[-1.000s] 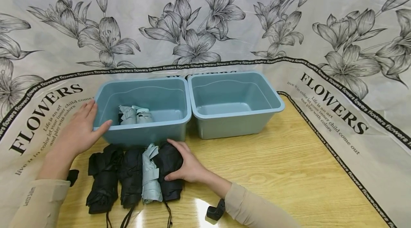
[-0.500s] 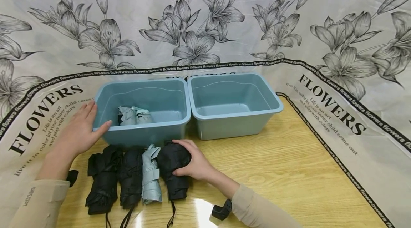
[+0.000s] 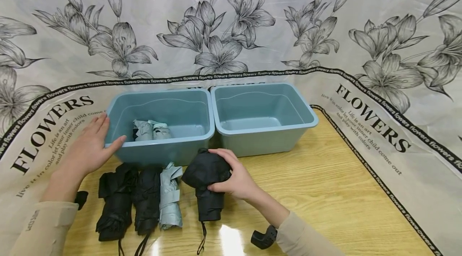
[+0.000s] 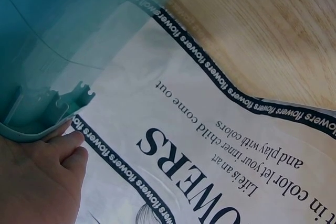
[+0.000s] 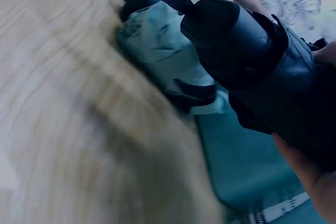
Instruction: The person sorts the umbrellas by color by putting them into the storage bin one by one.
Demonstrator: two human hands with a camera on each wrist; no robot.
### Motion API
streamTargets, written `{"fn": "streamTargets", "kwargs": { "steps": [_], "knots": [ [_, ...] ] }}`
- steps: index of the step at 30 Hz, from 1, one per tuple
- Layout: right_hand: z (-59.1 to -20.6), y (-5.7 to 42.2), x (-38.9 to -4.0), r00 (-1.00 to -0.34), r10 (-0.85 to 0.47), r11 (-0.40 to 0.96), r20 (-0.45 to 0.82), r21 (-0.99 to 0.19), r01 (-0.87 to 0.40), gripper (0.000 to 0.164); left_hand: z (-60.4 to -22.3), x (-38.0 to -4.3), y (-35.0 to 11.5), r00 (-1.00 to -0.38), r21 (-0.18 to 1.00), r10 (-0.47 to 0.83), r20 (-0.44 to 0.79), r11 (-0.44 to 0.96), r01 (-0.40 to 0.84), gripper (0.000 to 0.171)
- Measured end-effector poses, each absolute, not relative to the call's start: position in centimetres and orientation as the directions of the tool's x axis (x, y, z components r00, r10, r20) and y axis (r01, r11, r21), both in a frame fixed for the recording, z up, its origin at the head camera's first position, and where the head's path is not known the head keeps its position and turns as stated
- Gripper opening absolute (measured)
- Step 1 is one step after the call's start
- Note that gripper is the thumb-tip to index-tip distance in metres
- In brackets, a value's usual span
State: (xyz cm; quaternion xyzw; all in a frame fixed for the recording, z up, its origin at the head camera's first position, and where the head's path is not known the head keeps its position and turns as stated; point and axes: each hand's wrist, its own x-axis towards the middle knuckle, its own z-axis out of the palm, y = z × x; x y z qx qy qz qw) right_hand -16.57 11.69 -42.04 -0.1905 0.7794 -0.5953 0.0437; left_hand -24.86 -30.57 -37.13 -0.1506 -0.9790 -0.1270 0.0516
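My right hand [image 3: 238, 180] grips a black folded umbrella [image 3: 210, 172] from its right side, fingers at the far end and thumb on the near side. The umbrella's handle and wrist cord show large in the right wrist view. My left hand [image 3: 88, 146] rests along the left edge of the left blue bin [image 3: 166, 150], fingers extended and thumb at its front rim. On the table in front of that bin lie two black folded umbrellas, the outer one [image 3: 115, 204] and the inner one [image 3: 148, 202], beside a pale green folded umbrella [image 3: 170, 200].
Inside the left bin are two pale green folded umbrellas, a left one [image 3: 143, 131] and a right one [image 3: 161, 131]. A second blue bin [image 3: 265, 142] stands against it on the right. A flower-printed cloth [image 3: 216, 27] hangs behind the wooden table [image 3: 325, 192].
My right hand has drawn the black umbrella rightward and slightly back, away from the pale green umbrella beside it. My left hand stays on the bin.
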Motion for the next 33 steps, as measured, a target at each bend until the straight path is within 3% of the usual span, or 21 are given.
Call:
{"fn": "streamTargets", "kwargs": {
  "steps": [9,18,26,33],
  "knots": [
    [-38.4,13.8,-16.1,-0.91,-0.311,0.141,0.275,-0.933,-0.331,0.092,-37.0,-24.6,-30.4,-0.95,0.238,0.275,0.146,0.923,0.304,0.094],
    [-32.3,16.7,-17.1,-0.91,-0.245,0.051,0.334,-0.933,-0.356,0.098,-37.1,-24.6,-30.6,-0.952,0.237,0.268,0.145,0.925,0.297,0.095],
    [-28.1,19.5,-20.2,-0.914,-0.137,0.007,0.381,-0.923,-0.386,0.097,-37.1,-24.7,-30.4,-0.952,0.232,0.271,0.14,0.926,0.298,0.095],
    [-25.6,21.4,-25.0,-0.908,-0.092,-0.027,0.409,-0.912,-0.408,0.092,-36.9,-24.7,-30.2,-0.952,0.235,0.269,0.145,0.926,0.297,0.095]
  ]
}}
